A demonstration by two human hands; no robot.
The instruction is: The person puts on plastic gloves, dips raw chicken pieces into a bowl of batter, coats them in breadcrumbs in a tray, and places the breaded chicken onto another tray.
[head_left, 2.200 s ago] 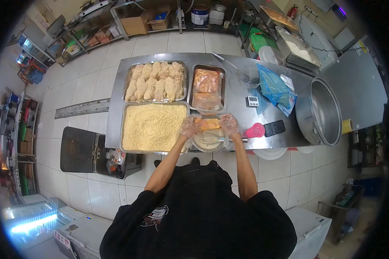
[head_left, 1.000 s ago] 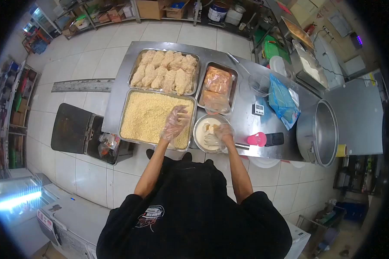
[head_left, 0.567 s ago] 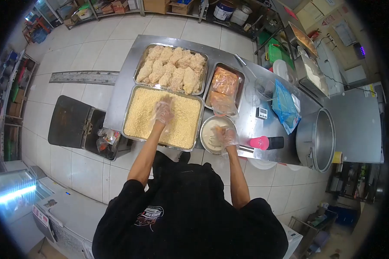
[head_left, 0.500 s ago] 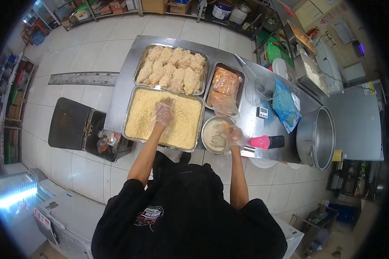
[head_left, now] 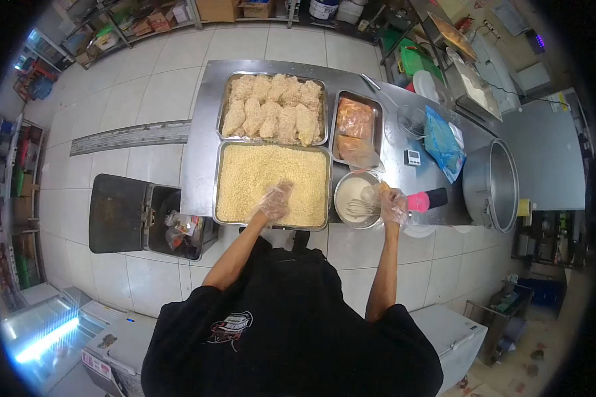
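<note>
1. Kitchen with a tiled floor (head_left: pixel 139 79); loaded shelving (head_left: pixel 159 23) along the far wall.
2. Stainless-steel table (head_left: pixel 195 165), before a person in a black shirt; both forearms reach forward over its near edge.
3. Left hand (head_left: pixel 273 200), in a clear glove: palm down, fingers loosely extended, resting in the crumbs; whether anything lies beneath cannot be told.
4. Right hand (head_left: pixel 394 206), likewise gloved: narrowed, at the bowl's right rim. Yellow-orange shows at its fingertips; whether this is a held piece cannot be told.
5. Containers, in decreasing size: stockpot (head_left: pixel 473 188) at the table's right end; lidded bin (head_left: pixel 117 213), lid thrown back, on the floor at left; crumb tray (head_left: pixel 330 188) spread with pale crumbs (head_left: pixel 245 172); just beyond it, a second tray (head_left: pixel 223 106) holding rows of coated pieces (head_left: pixel 268 109); narrower tray (head_left: pixel 381 126) with bagged orange meat (head_left: pixel 354 119); round bowl (head_left: pixel 336 198) of whitish batter (head_left: pixel 351 185), a whisk (head_left: pixel 359 209) inside.
6. Surrounding articles: blue plastic bag (head_left: pixel 442 142); wire strainer (head_left: pixel 412 121); dark phone (head_left: pixel 437 197), touching a pink object (head_left: pixel 418 202); small digital timer (head_left: pixel 412 157).
7. Obstructions: the left wrist crosses the crumb tray's near rim; the right hand covers the whisk's handle end.
</note>
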